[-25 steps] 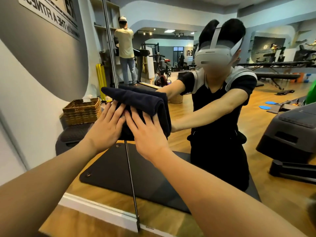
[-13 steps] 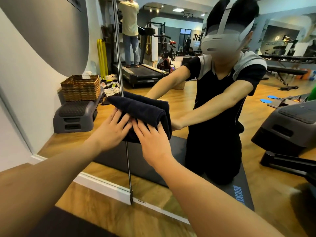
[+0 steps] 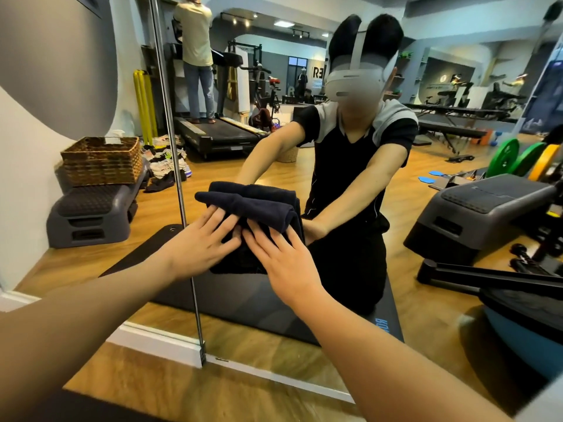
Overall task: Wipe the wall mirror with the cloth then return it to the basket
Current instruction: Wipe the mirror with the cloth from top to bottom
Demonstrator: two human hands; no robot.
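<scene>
A folded dark navy cloth (image 3: 259, 205) lies flat against the wall mirror (image 3: 426, 223), low down near the floor. My left hand (image 3: 201, 245) and my right hand (image 3: 283, 260) press on it side by side with straight, spread fingers. The mirror shows my kneeling reflection with both arms stretched toward the cloth. A woven wicker basket (image 3: 102, 161) appears in the mirror at the left, standing on a grey step platform (image 3: 88, 214).
A vertical metal seam (image 3: 182, 208) splits the mirror panels just left of my hands. A white baseboard (image 3: 158, 339) runs under the glass above the wooden floor. Reflected: a black mat, a treadmill with a person on it, shoes, a step platform and weight plates at right.
Both hands have slid the cloth down the mirror and slightly to the right, from about chest height toward the floor. My view has tilted downward with them.
</scene>
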